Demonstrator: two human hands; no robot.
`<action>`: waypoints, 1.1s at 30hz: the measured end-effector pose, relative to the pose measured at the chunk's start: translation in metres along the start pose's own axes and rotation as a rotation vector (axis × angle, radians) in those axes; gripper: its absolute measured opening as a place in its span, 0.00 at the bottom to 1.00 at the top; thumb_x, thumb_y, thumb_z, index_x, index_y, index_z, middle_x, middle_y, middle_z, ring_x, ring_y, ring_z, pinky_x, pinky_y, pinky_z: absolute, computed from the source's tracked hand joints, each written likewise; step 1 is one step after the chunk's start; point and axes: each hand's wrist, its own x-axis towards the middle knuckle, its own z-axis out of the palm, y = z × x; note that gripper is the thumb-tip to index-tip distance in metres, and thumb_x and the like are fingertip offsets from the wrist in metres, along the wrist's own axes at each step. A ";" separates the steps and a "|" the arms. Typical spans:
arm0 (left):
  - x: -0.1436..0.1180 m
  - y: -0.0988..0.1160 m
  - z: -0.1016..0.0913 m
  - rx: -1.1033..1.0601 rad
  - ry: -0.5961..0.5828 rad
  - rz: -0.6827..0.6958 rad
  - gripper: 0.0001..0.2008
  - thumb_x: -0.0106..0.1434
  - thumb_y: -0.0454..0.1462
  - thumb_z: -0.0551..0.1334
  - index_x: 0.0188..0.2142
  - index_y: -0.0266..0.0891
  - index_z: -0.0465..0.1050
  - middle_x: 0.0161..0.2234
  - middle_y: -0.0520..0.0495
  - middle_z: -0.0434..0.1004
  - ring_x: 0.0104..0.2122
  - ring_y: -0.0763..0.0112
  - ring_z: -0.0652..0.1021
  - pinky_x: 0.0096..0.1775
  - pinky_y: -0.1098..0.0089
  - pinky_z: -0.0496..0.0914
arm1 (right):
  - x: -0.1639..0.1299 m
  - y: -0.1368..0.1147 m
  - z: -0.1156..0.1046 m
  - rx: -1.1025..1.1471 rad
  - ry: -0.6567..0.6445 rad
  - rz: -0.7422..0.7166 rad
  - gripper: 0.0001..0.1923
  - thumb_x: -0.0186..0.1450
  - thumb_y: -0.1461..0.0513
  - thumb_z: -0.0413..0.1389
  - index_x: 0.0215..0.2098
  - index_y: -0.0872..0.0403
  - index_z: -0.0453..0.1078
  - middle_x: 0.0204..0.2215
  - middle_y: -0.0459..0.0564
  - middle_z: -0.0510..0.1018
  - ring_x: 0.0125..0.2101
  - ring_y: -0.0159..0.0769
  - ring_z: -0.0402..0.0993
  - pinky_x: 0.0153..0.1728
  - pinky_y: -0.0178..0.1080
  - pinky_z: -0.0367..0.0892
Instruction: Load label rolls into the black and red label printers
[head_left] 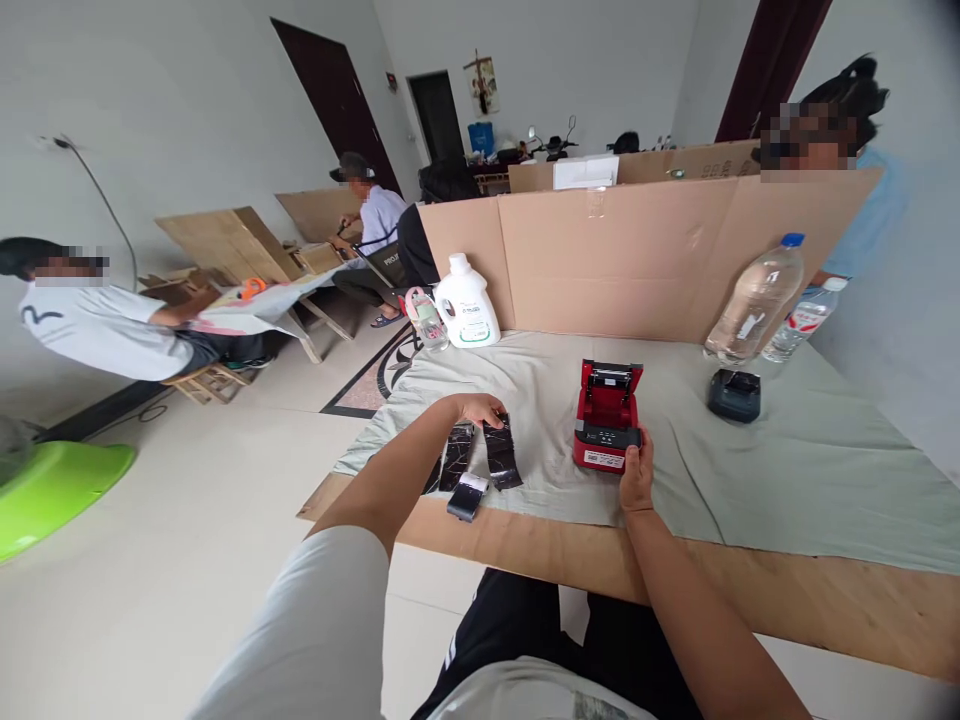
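1. My right hand rests against the near side of the red printer, fingers curled onto its front corner, thumb alongside.
2. The printer stands on the grey cloth, close to the desk's near edge, lid open.
3. My left hand presses bent fingers on the far end of a black strip; another strip lies just beside.
4. A small black roll sits at the cloth's near edge.

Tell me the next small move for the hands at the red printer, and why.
Probably lift the paper roll toward the red printer. Its lid stands open, the right hand steadies its front corner, and the left hand rests on the black strips just beside the roll.
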 end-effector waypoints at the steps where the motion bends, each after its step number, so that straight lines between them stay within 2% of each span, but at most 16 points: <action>1: 0.003 -0.008 0.001 0.075 0.053 -0.012 0.24 0.47 0.42 0.68 0.45 0.40 0.73 0.44 0.46 0.77 0.46 0.59 0.74 0.45 0.67 0.69 | 0.000 -0.001 0.000 0.004 -0.002 -0.001 0.30 0.64 0.46 0.46 0.60 0.51 0.57 0.58 0.55 0.63 0.57 0.44 0.59 0.58 0.54 0.53; 4: 0.013 -0.021 0.009 0.367 0.234 -0.086 0.26 0.49 0.41 0.66 0.49 0.41 0.72 0.48 0.44 0.75 0.48 0.56 0.74 0.49 0.64 0.67 | 0.000 -0.004 0.000 0.010 -0.004 0.002 0.30 0.64 0.46 0.46 0.59 0.51 0.58 0.58 0.55 0.62 0.57 0.44 0.59 0.58 0.53 0.53; 7: 0.020 -0.026 0.014 0.569 0.310 -0.184 0.27 0.50 0.40 0.66 0.51 0.42 0.70 0.52 0.41 0.72 0.51 0.51 0.72 0.51 0.58 0.65 | 0.000 -0.006 -0.001 -0.005 -0.008 0.000 0.30 0.64 0.46 0.45 0.59 0.51 0.58 0.58 0.55 0.63 0.57 0.44 0.59 0.59 0.53 0.51; 10: 0.019 -0.035 0.013 0.603 0.365 -0.168 0.28 0.51 0.41 0.66 0.53 0.44 0.69 0.56 0.40 0.67 0.55 0.49 0.68 0.52 0.57 0.64 | 0.000 -0.007 -0.001 -0.010 -0.007 0.003 0.30 0.64 0.45 0.46 0.59 0.52 0.58 0.58 0.56 0.63 0.57 0.44 0.59 0.59 0.53 0.51; 12: 0.014 -0.043 0.009 0.581 0.431 -0.129 0.27 0.54 0.42 0.63 0.54 0.46 0.67 0.57 0.42 0.65 0.56 0.53 0.67 0.52 0.62 0.64 | 0.000 -0.010 0.000 0.006 -0.002 0.009 0.30 0.64 0.46 0.46 0.59 0.52 0.58 0.58 0.56 0.63 0.57 0.44 0.59 0.59 0.53 0.52; 14: 0.005 -0.052 0.003 0.540 0.483 -0.124 0.24 0.58 0.40 0.59 0.55 0.45 0.67 0.56 0.44 0.67 0.54 0.60 0.69 0.50 0.68 0.66 | 0.000 -0.014 0.001 0.028 0.002 0.010 0.30 0.64 0.46 0.46 0.59 0.52 0.58 0.58 0.56 0.63 0.57 0.44 0.60 0.58 0.52 0.54; 16: -0.006 -0.060 0.000 0.511 0.491 -0.164 0.22 0.58 0.37 0.58 0.52 0.43 0.69 0.53 0.45 0.71 0.50 0.62 0.72 0.47 0.70 0.67 | 0.000 -0.017 0.003 0.047 0.005 0.010 0.30 0.64 0.46 0.46 0.59 0.52 0.58 0.57 0.56 0.63 0.56 0.43 0.60 0.57 0.51 0.56; 20: -0.023 -0.069 0.005 0.610 0.408 -0.201 0.23 0.48 0.37 0.65 0.46 0.44 0.72 0.45 0.46 0.76 0.49 0.56 0.73 0.48 0.64 0.66 | -0.001 -0.017 0.003 0.063 0.009 0.021 0.30 0.64 0.46 0.47 0.59 0.52 0.58 0.58 0.56 0.62 0.57 0.43 0.60 0.57 0.51 0.56; 23: -0.029 -0.069 0.009 0.703 0.396 -0.212 0.23 0.47 0.38 0.65 0.46 0.43 0.72 0.46 0.44 0.76 0.50 0.53 0.72 0.47 0.63 0.67 | -0.001 -0.012 0.001 0.041 -0.003 0.013 0.29 0.65 0.47 0.46 0.59 0.51 0.58 0.58 0.55 0.63 0.57 0.43 0.59 0.58 0.52 0.54; 26: -0.039 -0.061 -0.001 0.604 0.372 -0.262 0.22 0.44 0.37 0.66 0.42 0.40 0.73 0.43 0.44 0.77 0.44 0.56 0.75 0.42 0.67 0.69 | -0.001 -0.008 0.000 0.030 -0.016 0.008 0.29 0.65 0.47 0.46 0.59 0.51 0.58 0.58 0.55 0.63 0.57 0.43 0.60 0.59 0.52 0.53; 29: -0.055 -0.033 -0.017 0.326 0.182 -0.222 0.21 0.42 0.37 0.67 0.39 0.38 0.74 0.36 0.47 0.78 0.39 0.59 0.77 0.38 0.68 0.70 | -0.001 -0.008 0.001 0.065 -0.016 0.015 0.28 0.65 0.48 0.47 0.60 0.51 0.57 0.58 0.55 0.62 0.57 0.43 0.59 0.59 0.53 0.54; 31: -0.066 -0.001 -0.020 0.104 0.011 -0.070 0.23 0.43 0.40 0.68 0.40 0.38 0.74 0.35 0.48 0.78 0.38 0.61 0.77 0.37 0.69 0.70 | -0.001 -0.008 0.001 0.075 -0.015 0.016 0.28 0.65 0.49 0.47 0.60 0.50 0.57 0.59 0.55 0.62 0.58 0.43 0.59 0.59 0.55 0.53; 33: -0.073 0.038 -0.012 -0.042 -0.148 0.154 0.23 0.44 0.43 0.69 0.41 0.37 0.74 0.36 0.47 0.78 0.38 0.63 0.76 0.39 0.70 0.70 | -0.001 -0.009 0.002 0.068 -0.011 0.015 0.28 0.65 0.49 0.48 0.60 0.50 0.57 0.59 0.55 0.61 0.58 0.44 0.57 0.59 0.57 0.52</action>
